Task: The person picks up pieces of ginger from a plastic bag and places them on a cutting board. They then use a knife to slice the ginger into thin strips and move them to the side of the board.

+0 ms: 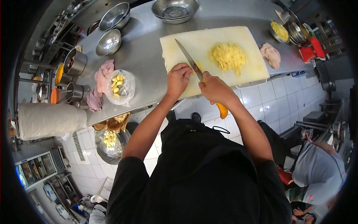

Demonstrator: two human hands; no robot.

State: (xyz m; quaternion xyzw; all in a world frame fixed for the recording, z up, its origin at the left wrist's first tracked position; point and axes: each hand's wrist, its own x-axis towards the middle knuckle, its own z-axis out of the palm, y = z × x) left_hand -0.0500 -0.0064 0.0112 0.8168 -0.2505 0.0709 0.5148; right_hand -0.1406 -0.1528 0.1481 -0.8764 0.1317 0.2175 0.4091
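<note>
My right hand (214,89) is closed round the yellow handle of a long knife (187,56), whose blade lies over the white cutting board (201,37) and points away to the upper left. Beside the blade, my left hand (179,78) has its fingers curled and pressed together on the board; what they hold, if anything, is hidden. A little yellow food shows just right of the blade. Farther right on the board sits a pile of yellow shreds (228,58).
Left on the steel table (140,67) are a bag of yellow pieces (119,87), a pink cloth (102,76) and a small metal bowl (108,42). At right are another cloth (270,55) and a bowl of shreds (279,31). A person (317,168) is at lower right.
</note>
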